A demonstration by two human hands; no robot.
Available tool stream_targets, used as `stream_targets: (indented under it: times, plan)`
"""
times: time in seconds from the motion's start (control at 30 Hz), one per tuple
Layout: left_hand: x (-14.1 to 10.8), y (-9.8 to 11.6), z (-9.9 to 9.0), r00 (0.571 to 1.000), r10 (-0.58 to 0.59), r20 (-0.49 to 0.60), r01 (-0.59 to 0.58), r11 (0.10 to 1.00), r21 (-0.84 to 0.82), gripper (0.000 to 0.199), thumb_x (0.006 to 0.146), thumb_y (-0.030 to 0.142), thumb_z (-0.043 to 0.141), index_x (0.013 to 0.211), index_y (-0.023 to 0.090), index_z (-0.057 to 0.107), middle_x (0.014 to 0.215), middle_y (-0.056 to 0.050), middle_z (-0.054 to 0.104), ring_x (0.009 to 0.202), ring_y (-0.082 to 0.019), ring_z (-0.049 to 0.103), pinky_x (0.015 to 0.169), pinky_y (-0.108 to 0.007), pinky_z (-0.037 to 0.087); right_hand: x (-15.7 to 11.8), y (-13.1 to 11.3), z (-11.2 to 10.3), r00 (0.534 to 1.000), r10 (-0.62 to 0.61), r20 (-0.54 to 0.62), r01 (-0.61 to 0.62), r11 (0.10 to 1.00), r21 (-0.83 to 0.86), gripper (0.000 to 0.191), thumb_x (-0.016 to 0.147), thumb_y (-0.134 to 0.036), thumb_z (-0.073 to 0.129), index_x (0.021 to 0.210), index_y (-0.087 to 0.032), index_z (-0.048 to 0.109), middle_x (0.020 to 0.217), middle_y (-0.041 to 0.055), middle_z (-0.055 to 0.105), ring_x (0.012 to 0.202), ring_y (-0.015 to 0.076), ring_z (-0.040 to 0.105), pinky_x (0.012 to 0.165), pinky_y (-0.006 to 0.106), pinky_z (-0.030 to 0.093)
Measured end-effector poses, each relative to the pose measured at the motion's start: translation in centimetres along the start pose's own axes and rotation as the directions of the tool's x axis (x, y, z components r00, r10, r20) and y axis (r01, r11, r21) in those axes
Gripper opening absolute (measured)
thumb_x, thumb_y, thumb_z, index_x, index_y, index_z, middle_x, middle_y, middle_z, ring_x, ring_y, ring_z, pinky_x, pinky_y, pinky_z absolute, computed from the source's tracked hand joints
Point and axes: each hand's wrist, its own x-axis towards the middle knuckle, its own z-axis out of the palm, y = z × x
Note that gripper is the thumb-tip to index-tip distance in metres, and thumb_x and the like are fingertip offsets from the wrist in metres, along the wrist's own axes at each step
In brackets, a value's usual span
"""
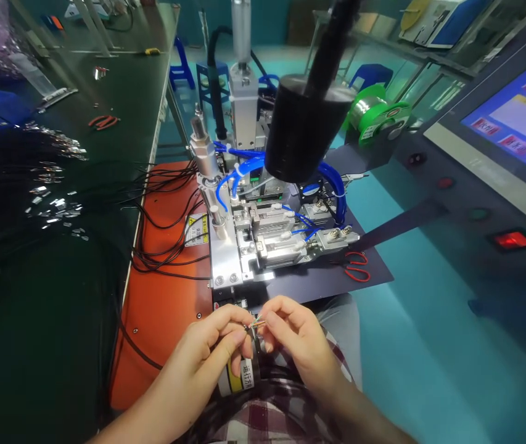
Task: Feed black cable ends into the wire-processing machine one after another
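Observation:
Low in the middle of the head view, my two hands meet just in front of a metal machine [267, 228]. Thin coloured wires [257, 322], some whitish-green and one orange, show between the fingertips. My left hand [207, 348] is closed, pinching the wires from the left. From the other side, thumb and fingers of my right hand [297, 333] pinch the wire ends. A dark cable end seems to lie under my left fingers, mostly hidden. Black cables [165, 265] run across an orange plate [165, 333] left of the machine.
A dark table [133, 74] on the left carries bundled cables with metal ends and red-handled pliers [104, 122]. Overhead hangs a black cylinder [299, 129]. A green wire spool [376, 114], red-handled scissors [357, 267] and a control panel with screen [517, 117] are on the right.

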Motion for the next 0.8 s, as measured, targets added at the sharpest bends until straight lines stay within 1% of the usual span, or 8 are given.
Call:
stream_targets:
  times: [0.2,0.27,0.33,0.43,0.5,0.6,0.8]
  plan:
    - [0.5,0.1,0.0,0.999,-0.024,0.022,0.027,0.99,-0.137,0.019,0.093,0.034,0.043,0.098,0.019,0.054,0.068,0.002,0.057,0.057,-0.01,0.051,0.058,-0.021,0.042,0.3,0.7,-0.2,0.999,0.026,0.021,-0.028,0.997,0.079,0.023,0.081,-0.035,0.066,0.073,-0.016,0.057,0.06,-0.0046,0.054,0.05,0.0052,0.045,0.051,0.018,0.033]
    - [0.5,0.0,0.0,0.998,-0.041,0.041,0.048,0.978,-0.205,0.019,0.093,0.033,0.043,0.102,0.02,0.052,0.069,0.003,0.057,0.054,-0.009,0.05,0.054,-0.02,0.04,0.4,1.1,-0.4,0.999,0.035,0.039,-0.039,0.993,0.11,0.023,0.083,-0.036,0.064,0.075,-0.015,0.058,0.063,-0.0037,0.055,0.05,0.0048,0.045,0.051,0.018,0.033]
    - [0.6,-0.2,-0.1,0.997,-0.056,0.06,0.069,0.965,-0.253,0.022,0.093,0.033,0.043,0.11,0.021,0.049,0.07,0.002,0.057,0.052,-0.007,0.048,0.051,-0.019,0.037,0.4,1.3,-0.4,0.997,0.043,0.061,-0.052,0.989,0.139,0.024,0.084,-0.037,0.063,0.076,-0.014,0.06,0.064,-0.0028,0.056,0.05,0.0046,0.045,0.05,0.018,0.032]
    - [0.6,-0.4,-0.2,0.996,-0.062,0.065,0.078,0.958,-0.276,0.032,0.093,0.033,0.044,0.123,0.021,0.043,0.07,0.002,0.057,0.05,-0.007,0.046,0.052,-0.019,0.037,0.5,1.5,-0.3,0.996,0.046,0.076,-0.059,0.982,0.177,0.025,0.082,-0.037,0.065,0.074,-0.014,0.059,0.064,-0.003,0.055,0.049,0.0043,0.044,0.05,0.018,0.032]
    - [0.6,-0.5,-0.2,0.996,-0.063,0.064,0.079,0.956,-0.284,0.037,0.093,0.033,0.044,0.128,0.021,0.041,0.068,0.003,0.057,0.049,-0.006,0.045,0.052,-0.02,0.036,0.5,1.4,-0.2,0.996,0.04,0.076,-0.054,0.98,0.193,0.026,0.081,-0.038,0.067,0.072,-0.014,0.058,0.063,-0.0032,0.055,0.049,0.0045,0.044,0.05,0.018,0.032]
    - [0.6,-0.5,-0.2,0.996,-0.055,0.067,0.073,0.952,-0.299,0.04,0.093,0.033,0.044,0.131,0.02,0.039,0.066,0.003,0.055,0.047,-0.006,0.043,0.05,-0.02,0.034,0.6,1.5,-0.1,0.997,0.03,0.068,-0.042,0.981,0.19,0.027,0.08,-0.04,0.067,0.073,-0.015,0.057,0.062,-0.0037,0.054,0.049,0.0052,0.043,0.049,0.019,0.032]
    - [0.6,-0.5,-0.3,0.995,-0.051,0.085,0.075,0.947,-0.313,0.04,0.094,0.032,0.043,0.131,0.019,0.036,0.064,0.005,0.054,0.045,-0.005,0.039,0.052,-0.021,0.034,0.7,1.9,-0.2,0.997,0.014,0.076,-0.026,0.988,0.155,0.028,0.078,-0.041,0.068,0.074,-0.016,0.056,0.061,-0.0043,0.054,0.047,0.0057,0.042,0.048,0.019,0.033]
